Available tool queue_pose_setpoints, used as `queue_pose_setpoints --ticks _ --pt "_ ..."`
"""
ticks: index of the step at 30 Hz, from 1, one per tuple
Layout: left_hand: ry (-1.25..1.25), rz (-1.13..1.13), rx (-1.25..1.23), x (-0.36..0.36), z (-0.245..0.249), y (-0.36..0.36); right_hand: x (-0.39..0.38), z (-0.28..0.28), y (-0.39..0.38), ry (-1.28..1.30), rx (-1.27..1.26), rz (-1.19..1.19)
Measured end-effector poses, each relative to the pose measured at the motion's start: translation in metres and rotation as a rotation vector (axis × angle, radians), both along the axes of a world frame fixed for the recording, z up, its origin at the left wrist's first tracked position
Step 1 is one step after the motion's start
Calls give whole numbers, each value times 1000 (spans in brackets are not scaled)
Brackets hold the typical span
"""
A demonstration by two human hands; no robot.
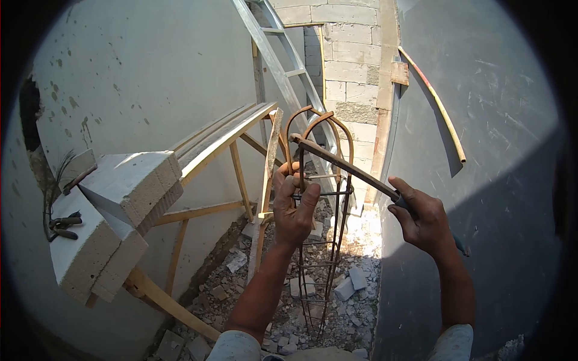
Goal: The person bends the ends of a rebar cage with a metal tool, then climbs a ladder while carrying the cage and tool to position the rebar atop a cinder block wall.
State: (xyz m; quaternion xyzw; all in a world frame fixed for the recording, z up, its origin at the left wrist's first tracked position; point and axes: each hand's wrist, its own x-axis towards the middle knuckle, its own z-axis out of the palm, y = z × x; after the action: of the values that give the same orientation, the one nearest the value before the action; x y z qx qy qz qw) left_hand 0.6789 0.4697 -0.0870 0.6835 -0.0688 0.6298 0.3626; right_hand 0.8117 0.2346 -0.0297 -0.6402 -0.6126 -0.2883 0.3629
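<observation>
White blocks [135,186] sit at the left with pliers [65,227] on top, beside a wooden frame [238,174]. The left hand [293,207] has its fingers curled around an upright near the top of the rebar cage [334,193], which stands over the rubble [355,307]. The cage is rusty brown and slender, with crosswise ties and bar ends bent into arches. A dark, straight metal bar [349,165] slants across its upper part; whether its hooked head grips a rod, I cannot tell. The right hand [426,216] holds the bar's handle, fingers closed around it.
</observation>
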Motion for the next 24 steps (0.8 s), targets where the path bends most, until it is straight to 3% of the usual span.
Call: queue_pose_setpoints --ticks 6,14,16,18,20,22,24 --pt "16 -127 -62 -1 -3 -7 -17 -68 36 197 197 108" --pt "-37 -98 -63 -12 5 -12 -32 -93 63 388 113 -32" --pt "-15 -113 -102 -10 -4 0 -30 -105 76 311 216 -8" --pt "-40 -129 -156 -9 0 5 -21 -100 84 219 251 9" --pt "-10 -68 -131 -9 -10 25 -14 -68 75 322 52 52" --pt "-15 -128 -176 -6 -11 36 -12 -47 69 171 70 22" --pt "-27 -40 -106 -1 -14 51 -7 -34 60 37 231 19"
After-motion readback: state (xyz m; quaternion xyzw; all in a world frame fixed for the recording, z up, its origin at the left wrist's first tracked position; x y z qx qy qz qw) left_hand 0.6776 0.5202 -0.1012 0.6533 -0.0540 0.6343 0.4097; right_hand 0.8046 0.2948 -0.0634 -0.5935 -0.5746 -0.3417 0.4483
